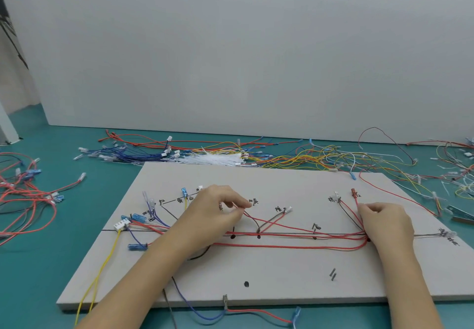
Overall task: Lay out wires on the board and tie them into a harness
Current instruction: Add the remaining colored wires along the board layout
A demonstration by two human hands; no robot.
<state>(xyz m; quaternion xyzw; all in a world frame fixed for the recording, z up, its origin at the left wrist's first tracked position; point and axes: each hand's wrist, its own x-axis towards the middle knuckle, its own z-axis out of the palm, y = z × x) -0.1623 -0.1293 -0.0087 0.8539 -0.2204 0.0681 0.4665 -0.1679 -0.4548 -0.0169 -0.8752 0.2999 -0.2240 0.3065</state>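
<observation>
Head view: red wire [295, 228] pinched between both hands' closed fingers [237, 212], above board [282, 272].

We are in a workshop for wiring; a marked board [269, 274] lies on a green surface [51, 264]; heaps of coloured wires [320, 159] and white ties [215, 159] lie around it.

1. Left hand [213, 213]: bare, no glove, no ring seen on the fingers in view.
2. Left forearm [143, 274]: bare along all of its visible length, no sleeve, no watch or band at the wrist.
3. Right hand [384, 223]: bare, no glove, no ring seen.
4. Right forearm [407, 290]: bare to the frame edge, no sleeve or wristband.
5. Fingernails: short where visible, finer detail too small to tell.
</observation>
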